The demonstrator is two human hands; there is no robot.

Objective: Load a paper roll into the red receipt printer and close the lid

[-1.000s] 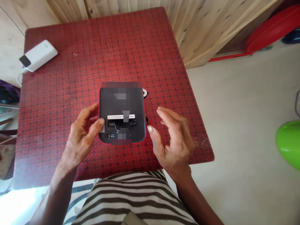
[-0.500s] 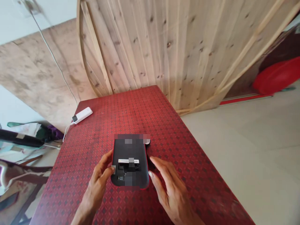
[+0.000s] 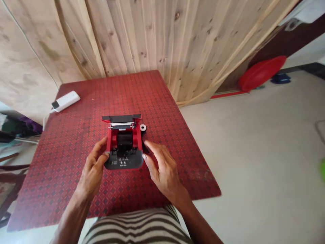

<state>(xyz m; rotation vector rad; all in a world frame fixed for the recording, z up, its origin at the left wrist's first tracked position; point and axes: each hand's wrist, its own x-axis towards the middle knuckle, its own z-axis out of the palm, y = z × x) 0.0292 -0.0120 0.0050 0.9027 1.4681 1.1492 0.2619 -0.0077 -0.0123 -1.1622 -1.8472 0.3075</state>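
Observation:
A small red and black label printer [image 3: 123, 160] lies on the red patterned table with its lid [image 3: 121, 118] raised at the far side. Its inside shows red walls, a black roller-like part and thin metal bars. My left hand [image 3: 93, 164] grips the printer's left edge, thumb on top near the front corner. By the right edge is my right hand [image 3: 162, 166], fingers apart, with the thumb tip at the printer's side; firm contact cannot be told. A white roll with a dark hole [image 3: 143, 127] sits just right of the printer, beside a dark part mostly hidden by my fingers.
A white power strip or adapter [image 3: 67, 101] with a cable lies at the far left of the red table [image 3: 175, 135]. Wooden boards [image 3: 142, 37] stand behind the table. A red round object [image 3: 262, 73] leans at the far right above the pale floor.
The printer's lid has gone from closed to raised, baring the inside. The view has shifted, showing more of the near table edge and striped clothing. Both hands remain at the printer's sides.

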